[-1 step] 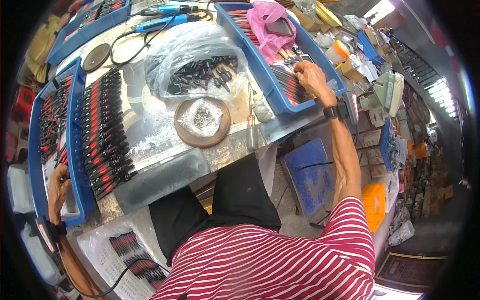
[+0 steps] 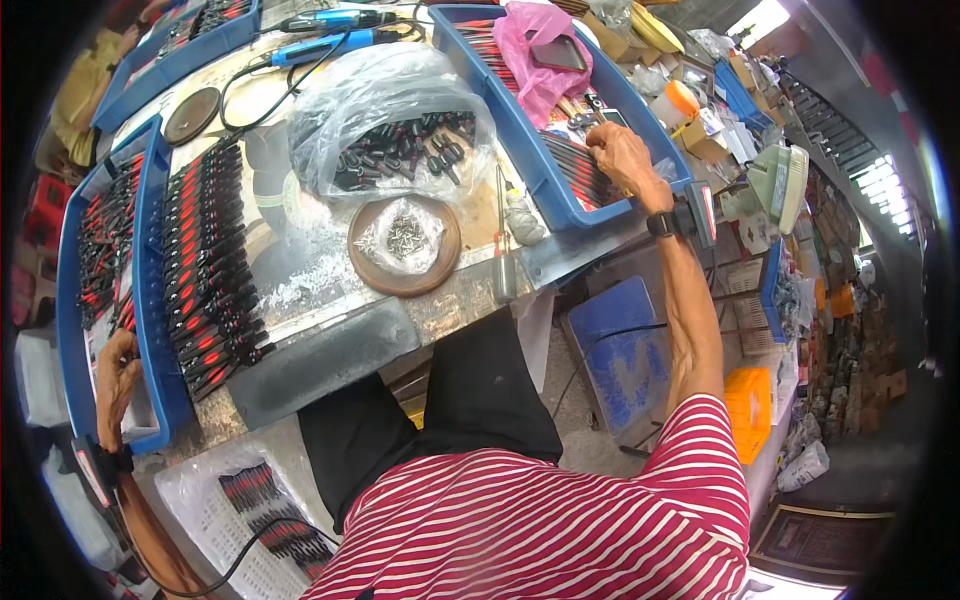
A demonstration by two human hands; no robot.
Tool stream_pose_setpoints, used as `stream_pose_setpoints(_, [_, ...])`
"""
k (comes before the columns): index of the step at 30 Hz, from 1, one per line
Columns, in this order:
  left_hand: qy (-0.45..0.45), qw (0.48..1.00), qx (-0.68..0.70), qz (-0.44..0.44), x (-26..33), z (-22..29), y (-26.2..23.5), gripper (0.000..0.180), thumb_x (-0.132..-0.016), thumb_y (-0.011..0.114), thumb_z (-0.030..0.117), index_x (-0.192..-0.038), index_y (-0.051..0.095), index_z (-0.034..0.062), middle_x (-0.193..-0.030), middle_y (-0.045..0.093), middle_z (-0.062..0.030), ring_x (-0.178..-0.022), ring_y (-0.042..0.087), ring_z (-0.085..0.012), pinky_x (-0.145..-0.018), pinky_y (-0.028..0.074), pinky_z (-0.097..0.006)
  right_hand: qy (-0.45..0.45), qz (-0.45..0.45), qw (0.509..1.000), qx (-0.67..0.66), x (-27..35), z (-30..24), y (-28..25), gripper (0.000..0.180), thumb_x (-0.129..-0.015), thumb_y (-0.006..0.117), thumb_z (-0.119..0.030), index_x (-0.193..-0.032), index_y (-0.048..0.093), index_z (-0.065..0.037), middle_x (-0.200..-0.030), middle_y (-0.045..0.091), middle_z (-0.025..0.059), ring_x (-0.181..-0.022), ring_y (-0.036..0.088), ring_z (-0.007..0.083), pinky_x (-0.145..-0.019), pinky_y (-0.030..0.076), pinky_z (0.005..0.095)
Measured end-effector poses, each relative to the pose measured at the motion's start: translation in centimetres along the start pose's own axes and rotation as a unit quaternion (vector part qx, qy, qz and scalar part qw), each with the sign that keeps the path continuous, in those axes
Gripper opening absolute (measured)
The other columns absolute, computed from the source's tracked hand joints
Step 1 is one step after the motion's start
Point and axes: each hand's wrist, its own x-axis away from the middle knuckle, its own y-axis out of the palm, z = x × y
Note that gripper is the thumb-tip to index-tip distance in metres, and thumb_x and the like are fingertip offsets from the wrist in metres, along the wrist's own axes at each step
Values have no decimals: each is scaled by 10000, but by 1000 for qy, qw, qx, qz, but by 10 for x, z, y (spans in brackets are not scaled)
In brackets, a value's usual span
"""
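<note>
My left hand reaches into the near end of the left blue bin. Its fingers are curled by black-and-red handled pieces; whatever they grip is hidden. At the right, my right hand is inside another blue bin, its bent fingers closed at the edge of a stack of black-and-red pieces. I cannot make out what is between those fingertips. Beside the left bin, similar black-and-red pieces lie in a long overlapping row on the worktable.
A clear plastic bag of black parts lies mid-table. Nearer me, a round brown dish holds small metal screws on plastic. A screwdriver lies by the front edge. Blue corded power screwdrivers lie at the back. A pink bag sits in the right bin.
</note>
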Motion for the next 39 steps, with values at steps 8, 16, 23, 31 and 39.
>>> stream_pose_setpoints(8, [-91,995,37,16,9,1,-9,126,-809,531,69,-913,556,3,-835,540,-21,-747,497,-110,-699,411,-240,-41,-63,997,32,-8,13,10,184,-767,520,-96,-855,660,-16,-832,629,201,-854,602,369,-759,460,434])
stream_pose_setpoints(16, [-47,968,128,211,17,2,-19,126,-886,566,112,-984,579,34,-858,539,19,-827,490,-82,-768,376,-211,-124,-32,988,87,-12,8,5,124,-718,539,-84,-712,627,3,-712,603,229,-712,605,405,-619,476,459])
stream_pose_setpoints(23, [38,960,161,226,34,66,-7,141,-894,575,170,-982,569,60,-876,546,3,-810,486,-89,-766,376,-221,-123,14,991,46,-2,8,4,126,-743,545,-120,-761,577,0,-770,591,214,-778,586,382,-672,449,447])
stream_pose_setpoints(31, [78,925,314,202,42,161,57,138,-848,603,82,-961,556,19,-830,585,-49,-746,545,-117,-705,432,-231,-11,154,960,-236,22,-33,-25,99,-816,597,-78,-856,591,12,-677,559,20,-604,501,52,-544,413,220])
stream_pose_setpoints(39, [66,879,450,142,32,229,112,198,-805,637,74,-966,595,-33,-824,633,-88,-710,599,-126,-639,461,-225,-42,64,800,-594,94,-142,-60,350,-773,532,26,-1121,553,-9,-695,557,-8,-585,468,26,-509,345,161])
